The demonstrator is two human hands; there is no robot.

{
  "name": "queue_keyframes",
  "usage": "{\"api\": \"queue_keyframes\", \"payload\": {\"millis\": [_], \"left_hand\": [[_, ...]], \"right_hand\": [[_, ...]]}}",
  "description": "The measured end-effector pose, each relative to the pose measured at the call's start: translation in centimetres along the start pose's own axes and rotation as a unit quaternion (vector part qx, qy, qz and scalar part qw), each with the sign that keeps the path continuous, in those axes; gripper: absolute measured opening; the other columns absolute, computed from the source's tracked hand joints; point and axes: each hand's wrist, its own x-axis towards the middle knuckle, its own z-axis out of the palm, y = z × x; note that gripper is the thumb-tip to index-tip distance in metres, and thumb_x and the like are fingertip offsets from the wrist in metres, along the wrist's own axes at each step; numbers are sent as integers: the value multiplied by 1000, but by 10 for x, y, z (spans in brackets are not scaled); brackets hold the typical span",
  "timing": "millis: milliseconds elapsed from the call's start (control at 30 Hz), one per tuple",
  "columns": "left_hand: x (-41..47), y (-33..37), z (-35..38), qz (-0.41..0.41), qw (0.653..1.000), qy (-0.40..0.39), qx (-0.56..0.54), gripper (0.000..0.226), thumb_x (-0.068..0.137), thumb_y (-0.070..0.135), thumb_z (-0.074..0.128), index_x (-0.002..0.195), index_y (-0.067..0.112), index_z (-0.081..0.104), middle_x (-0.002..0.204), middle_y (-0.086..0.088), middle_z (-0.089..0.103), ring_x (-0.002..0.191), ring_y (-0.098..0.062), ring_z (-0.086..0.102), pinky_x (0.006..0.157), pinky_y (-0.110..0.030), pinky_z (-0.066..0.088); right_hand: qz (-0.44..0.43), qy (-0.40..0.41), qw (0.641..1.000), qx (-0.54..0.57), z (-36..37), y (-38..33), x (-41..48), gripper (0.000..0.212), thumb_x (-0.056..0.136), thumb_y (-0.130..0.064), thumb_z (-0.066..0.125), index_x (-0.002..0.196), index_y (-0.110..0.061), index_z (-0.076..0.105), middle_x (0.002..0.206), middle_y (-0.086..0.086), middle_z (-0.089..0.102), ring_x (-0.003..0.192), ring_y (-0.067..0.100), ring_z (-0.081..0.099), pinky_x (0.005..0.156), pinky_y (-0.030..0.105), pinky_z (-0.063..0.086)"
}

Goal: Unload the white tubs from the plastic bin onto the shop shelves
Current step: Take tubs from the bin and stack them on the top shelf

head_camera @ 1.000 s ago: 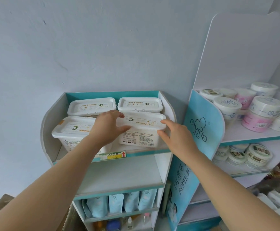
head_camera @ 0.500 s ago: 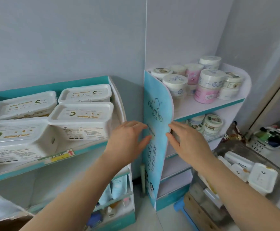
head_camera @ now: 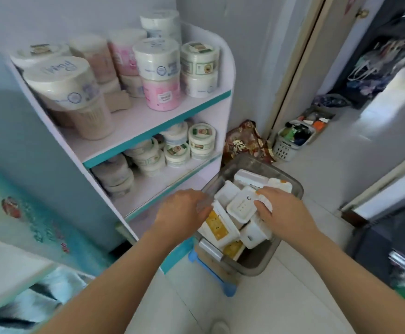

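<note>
Floor (head_camera: 317,297) now below; left hand (head_camera: 182,212), right hand (head_camera: 284,210) reached plastic bin (head_camera: 259,263).

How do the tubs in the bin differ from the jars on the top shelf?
The tubs are rectangular, the jars round. The tubs lie jumbled and tilted; the jars stand upright, some stacked. The tubs are white, some yellow-labelled; some jars are pink. Both kinds are lidded.

Pale grey-blue walls (head_camera: 252,56) meet in a corner where a white shelf unit (head_camera: 229,75) with teal front edges stands. The floor (head_camera: 329,169) is glossy white tile catching soft daylight. A beige door frame (head_camera: 300,61) opens on a brighter passage; 1 small white basket (head_camera: 284,150) sits at its foot.
</note>
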Motion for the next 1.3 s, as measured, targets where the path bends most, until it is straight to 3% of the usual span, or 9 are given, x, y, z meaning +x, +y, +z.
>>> {"api": "queue_keyframes", "payload": {"millis": [133, 267, 433, 533, 800, 867, 967, 1100, 1300], "left_hand": [[31, 2, 49, -43, 995, -87, 25, 42, 93, 50, 48, 130, 29, 54, 128, 5, 59, 114, -18, 54, 94, -32, 43], [57, -11, 88, -79, 987, -137, 18, 39, 93, 46, 51, 126, 25, 57, 127, 2, 60, 113, -19, 55, 97, -33, 45], [96, -36, 134, -114, 977, -182, -3, 42, 93, 43, 54, 129, 21, 54, 133, 1, 56, 117, -19, 54, 98, -29, 41], [124, -52, 162, -133, 967, -218, -18, 46, 92, 43, 55, 131, 19, 52, 134, -1, 56, 117, -21, 55, 98, -32, 42], [195, -77, 228, -92, 943, -321, -1, 59, 97, 41, 47, 148, 20, 26, 147, -4, 41, 131, -26, 43, 101, -35, 38], [206, -81, 243, -94, 940, -327, -26, 59, 96, 38, 50, 148, 22, 26, 146, -5, 42, 129, -27, 44, 100, -36, 40], [215, -88, 258, -87, 936, -341, -23, 52, 98, 37, 47, 145, 24, 30, 143, -6, 45, 122, -27, 49, 95, -36, 44], [221, -96, 267, -106, 925, -360, -57, 34, 95, 39, 52, 125, 28, 41, 110, -5, 59, 86, -21, 60, 76, -40, 56], [211, -101, 258, -113, 910, -396, -52, 39, 86, 41, 64, 114, 24, 43, 106, -1, 58, 88, -21, 61, 80, -42, 56]], "right_hand": [[51, -63, 997, -6, 26, 42, 9, 41, 98, -34, 44, 134, -14, 50, 131, 6, 57, 116, 23, 54, 88, 31, 42], [68, -105, 992, 10, 68, 68, 24, 38, 98, -35, 42, 122, -8, 56, 117, 9, 62, 106, 25, 57, 76, 27, 38], [129, -149, 977, 83, 119, 75, 43, 44, 99, -36, 42, 135, -13, 49, 134, 7, 55, 123, 23, 50, 98, 32, 39], [164, -184, 962, 118, 150, 81, 54, 43, 99, -36, 41, 135, -14, 50, 134, 7, 56, 122, 21, 51, 99, 32, 40], [242, -228, 931, 151, 216, 97, 83, 39, 97, -41, 42, 122, -16, 57, 113, 7, 64, 101, 22, 60, 84, 36, 51], [264, -233, 918, 181, 236, 99, 86, 37, 97, -42, 44, 119, -16, 58, 108, 6, 65, 95, 19, 60, 78, 32, 48], [311, -226, 893, 232, 263, 100, 88, 31, 97, -40, 45, 97, -12, 60, 93, 4, 65, 81, 16, 58, 65, 26, 41], [356, -219, 852, 316, 284, 102, 83, 36, 96, -42, 46, 106, -15, 67, 90, -3, 62, 85, 14, 58, 60, 18, 39], [333, -213, 852, 344, 291, 103, 71, 31, 95, -37, 52, 104, -13, 69, 78, -7, 60, 73, 9, 56, 64, 21, 42]]}}
